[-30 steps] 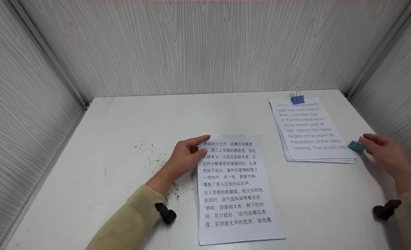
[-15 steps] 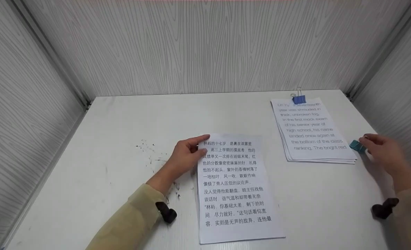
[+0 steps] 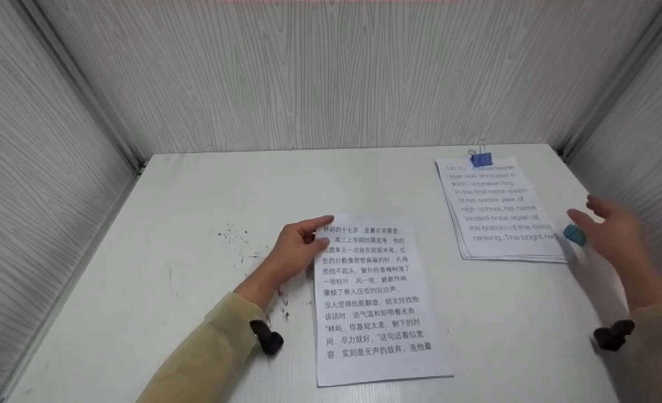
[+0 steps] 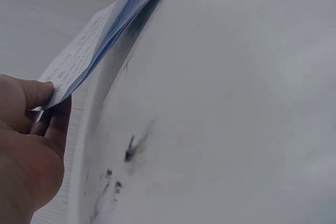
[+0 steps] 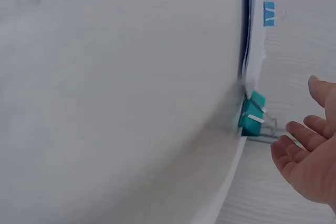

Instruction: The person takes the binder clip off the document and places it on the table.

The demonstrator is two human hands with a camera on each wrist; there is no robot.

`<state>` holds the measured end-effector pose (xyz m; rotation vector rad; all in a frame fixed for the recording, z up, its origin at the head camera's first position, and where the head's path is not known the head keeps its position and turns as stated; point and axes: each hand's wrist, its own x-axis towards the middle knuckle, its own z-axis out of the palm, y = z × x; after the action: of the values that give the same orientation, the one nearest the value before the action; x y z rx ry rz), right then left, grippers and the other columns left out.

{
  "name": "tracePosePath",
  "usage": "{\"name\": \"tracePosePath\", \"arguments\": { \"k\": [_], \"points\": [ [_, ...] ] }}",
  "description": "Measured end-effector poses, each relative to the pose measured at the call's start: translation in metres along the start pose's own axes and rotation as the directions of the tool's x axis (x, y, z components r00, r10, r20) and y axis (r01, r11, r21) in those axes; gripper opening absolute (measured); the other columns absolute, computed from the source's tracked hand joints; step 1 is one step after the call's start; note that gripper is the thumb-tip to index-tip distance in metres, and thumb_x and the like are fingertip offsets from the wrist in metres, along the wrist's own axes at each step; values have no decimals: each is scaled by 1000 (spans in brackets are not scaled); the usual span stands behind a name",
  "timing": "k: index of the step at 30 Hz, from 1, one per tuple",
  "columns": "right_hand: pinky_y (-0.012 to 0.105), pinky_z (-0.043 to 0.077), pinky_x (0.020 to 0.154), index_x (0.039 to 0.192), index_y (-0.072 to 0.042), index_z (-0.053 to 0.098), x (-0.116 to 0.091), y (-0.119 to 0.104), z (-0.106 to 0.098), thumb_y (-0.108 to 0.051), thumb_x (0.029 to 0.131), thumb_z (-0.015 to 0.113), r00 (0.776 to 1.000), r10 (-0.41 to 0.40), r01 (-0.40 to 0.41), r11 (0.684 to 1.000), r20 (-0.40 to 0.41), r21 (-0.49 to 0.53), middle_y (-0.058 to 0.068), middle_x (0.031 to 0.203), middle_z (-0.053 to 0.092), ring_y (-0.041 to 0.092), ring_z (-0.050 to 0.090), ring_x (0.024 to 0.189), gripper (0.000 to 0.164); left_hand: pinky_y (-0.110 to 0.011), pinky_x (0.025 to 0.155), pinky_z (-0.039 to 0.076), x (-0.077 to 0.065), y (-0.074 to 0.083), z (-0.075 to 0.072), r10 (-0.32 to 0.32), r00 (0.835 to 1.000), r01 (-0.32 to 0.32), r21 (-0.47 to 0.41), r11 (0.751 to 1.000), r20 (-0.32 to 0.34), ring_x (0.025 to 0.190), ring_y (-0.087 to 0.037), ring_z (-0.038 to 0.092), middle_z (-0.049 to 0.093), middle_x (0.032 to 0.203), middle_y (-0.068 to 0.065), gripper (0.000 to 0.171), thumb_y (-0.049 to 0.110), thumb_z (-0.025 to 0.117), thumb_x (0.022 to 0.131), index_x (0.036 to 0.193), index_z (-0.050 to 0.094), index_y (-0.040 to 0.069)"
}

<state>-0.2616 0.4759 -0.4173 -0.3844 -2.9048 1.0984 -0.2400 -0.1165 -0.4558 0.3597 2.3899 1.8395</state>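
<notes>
- The left hand point(image 3: 297, 246) pinches the far left corner of a stack of sheets point(image 3: 372, 302) printed with Chinese characters; the left wrist view shows its thumb on top and other fingers beneath the paper.
- That stack lies on the white table point(image 3: 185, 201), in front of the person and a little right of the middle of the head view, its long side running away from the person.
- The right hand point(image 3: 610, 232) is off to the right, thumb and fingers parted, fingers softly bent and holding nothing.
- Just beside it, on the near left, sits a teal binder clip point(image 3: 574, 235) with metal handles (the right wrist view shows them pointing toward the hand); whether a fingertip touches a handle, I cannot tell.
- The teal clip is by the near right corner of a second stack of sheets point(image 3: 493, 212), printed in English; contact between the two is unclear.
- A blue binder clip point(image 3: 482, 160) grips the far edge of the English stack, whose lower sheets fan out slightly at the left and near edges.
- Dark marks point(image 3: 244, 243) speckle the tabletop near the left hand.
- The person wears yellowish sleeves point(image 3: 207, 347), with a black device point(image 3: 268, 338) at each wrist.
- Pale wood-grain walls point(image 3: 342, 73) enclose the table at the back and both sides.
</notes>
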Motion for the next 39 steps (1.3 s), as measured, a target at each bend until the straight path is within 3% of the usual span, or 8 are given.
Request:
{"name": "tracePosePath", "arguments": {
  "k": [7, 12, 15, 18, 21, 24, 32, 39],
  "points": [
    [70, 39, 110, 166, -4, 33, -24, -65, 33, -48, 108, 58, 974, -229, 227, 967, 3, -117, 29, 163, 38, 60, 46, 138, 77, -33, 98, 49, 7, -3, -3, -61, 998, 61, 99, 993, 0, 105, -20, 65, 67, 140, -5, 51, 5, 67, 102, 152, 61, 14],
    [70, 42, 109, 162, -8, 44, -53, -105, 65, -49, 104, 66, 931, -351, 363, 918, 95, -161, 27, 161, 44, 56, 50, 136, 75, -37, 104, 51, 6, 1, -3, -92, 996, 92, 270, 958, -15, 116, -20, 67, 64, 145, -5, 53, 10, 68, 102, 154, 59, 18],
    [67, 40, 113, 158, -7, 50, -71, -123, 83, -42, 102, 73, 890, -430, 450, 880, 151, -153, 24, 158, 50, 50, 49, 141, 70, -43, 115, 45, 3, 8, -2, -88, 996, 91, 433, 897, -27, 138, -28, 57, 55, 155, -12, 56, 14, 70, 102, 156, 57, 17],
    [63, 39, 117, 154, -6, 55, -89, -137, 101, -31, 99, 79, 847, -493, 523, 840, 200, -145, 19, 155, 56, 44, 48, 145, 66, -48, 125, 32, -2, 16, 2, -43, 998, 62, 623, 780, -45, 153, -37, 38, 42, 164, -20, 59, 19, 72, 101, 157, 54, 14],
    [60, 40, 117, 152, -6, 58, -106, -146, 117, -27, 95, 82, 795, -555, 597, 789, 246, -147, 17, 153, 58, 41, 50, 144, 65, -54, 123, 33, -11, 24, 10, 5, 999, 34, 746, 665, -49, 154, -43, 35, 34, 167, -26, 63, 27, 73, 100, 158, 52, 11],
    [60, 41, 116, 151, -6, 59, -122, -152, 130, -29, 94, 84, 738, -609, 666, 728, 289, -166, 16, 154, 57, 41, 51, 144, 66, -58, 121, 36, -24, 32, 18, 45, 999, -13, 808, 589, -17, 153, -44, 36, 35, 166, -28, 66, 36, 74, 100, 157, 53, 9],
    [59, 42, 116, 150, -6, 60, -155, -160, 154, -39, 87, 89, 636, -631, 757, 622, 444, -199, 15, 157, 54, 41, 47, 147, 77, -60, 122, 32, -70, 45, 31, -4, 988, -130, 853, 506, 153, 151, -44, 39, 42, 164, -23, 80, 56, 70, 97, 158, 51, 8],
    [62, 40, 116, 148, -5, 62, -168, -159, 163, -41, 86, 89, 577, -594, 797, 561, 560, -225, 18, 156, 54, 42, 47, 147, 77, -60, 126, 24, -93, 44, 34, -74, 972, -157, 852, 500, 223, 152, -43, 39, 45, 162, -22, 83, 60, 70, 95, 156, 53, 7]
  ]
}}
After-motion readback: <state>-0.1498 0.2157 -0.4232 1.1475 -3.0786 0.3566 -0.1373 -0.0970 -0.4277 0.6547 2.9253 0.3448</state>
